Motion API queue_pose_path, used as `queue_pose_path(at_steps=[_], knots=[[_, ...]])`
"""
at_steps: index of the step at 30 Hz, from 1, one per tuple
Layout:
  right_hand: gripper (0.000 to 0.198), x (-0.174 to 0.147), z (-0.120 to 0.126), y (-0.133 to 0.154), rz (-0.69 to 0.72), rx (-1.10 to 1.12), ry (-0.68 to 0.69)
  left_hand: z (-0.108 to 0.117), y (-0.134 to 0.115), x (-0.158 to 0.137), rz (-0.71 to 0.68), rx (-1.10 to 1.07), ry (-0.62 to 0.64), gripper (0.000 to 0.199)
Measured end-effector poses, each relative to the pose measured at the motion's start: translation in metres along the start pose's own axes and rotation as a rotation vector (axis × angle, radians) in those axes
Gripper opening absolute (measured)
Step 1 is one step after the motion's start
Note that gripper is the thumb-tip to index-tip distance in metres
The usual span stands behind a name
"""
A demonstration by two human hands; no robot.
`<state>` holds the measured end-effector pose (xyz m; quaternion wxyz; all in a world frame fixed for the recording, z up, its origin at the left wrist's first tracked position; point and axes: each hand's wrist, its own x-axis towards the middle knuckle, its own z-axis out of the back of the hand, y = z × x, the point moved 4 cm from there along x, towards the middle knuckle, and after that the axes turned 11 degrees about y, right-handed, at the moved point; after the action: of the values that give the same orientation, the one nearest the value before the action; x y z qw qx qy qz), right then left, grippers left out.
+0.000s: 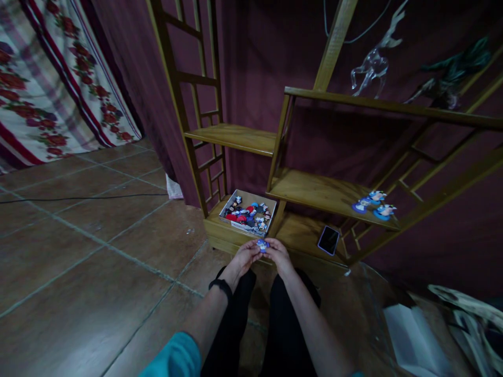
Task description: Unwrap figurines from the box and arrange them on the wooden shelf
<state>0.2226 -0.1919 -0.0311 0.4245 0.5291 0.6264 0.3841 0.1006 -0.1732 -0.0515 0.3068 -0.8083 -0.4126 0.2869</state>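
Between the fingertips of both hands is a small purple and white toy figurine (262,245), held over my knees. My left hand (246,255) pinches its left side, and my right hand (278,253) grips its right side. Just beyond them, a shallow cardboard box (254,229) sits on the bottom shelf, filled with several small figurines (247,213) in red, black, blue and white. Up on the middle shelf at the right stand a purple figurine (361,204) and two blue and white figurines (384,211), close together.
The wooden shelf unit (330,191) stands before a dark red curtain. A phone (328,240) lies on the lower right shelf. A clear deer ornament (371,70) and a dark green statue (448,78) occupy the top shelf. A black cable (86,198) crosses the tiled floor.
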Motion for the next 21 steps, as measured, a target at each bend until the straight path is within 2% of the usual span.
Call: queue_pose_path(at_steps=[3, 11, 16, 21], knots=[[0.029, -0.001, -0.001, 0.003, 0.015, -0.059, -0.015, -0.001, 0.0, 0.0, -0.003, 0.001, 0.017, 0.027], [0.033, 0.0, 0.001, 0.005, 0.051, -0.049, -0.069, -0.001, -0.002, 0.003, -0.061, 0.032, 0.02, 0.031], [0.03, 0.003, 0.0, 0.004, 0.105, -0.09, -0.038, -0.001, -0.006, 0.001, -0.115, 0.022, 0.024, 0.036], [0.021, 0.003, -0.002, 0.011, 0.207, -0.238, 0.022, -0.001, -0.01, -0.003, -0.143, 0.022, 0.005, 0.037]])
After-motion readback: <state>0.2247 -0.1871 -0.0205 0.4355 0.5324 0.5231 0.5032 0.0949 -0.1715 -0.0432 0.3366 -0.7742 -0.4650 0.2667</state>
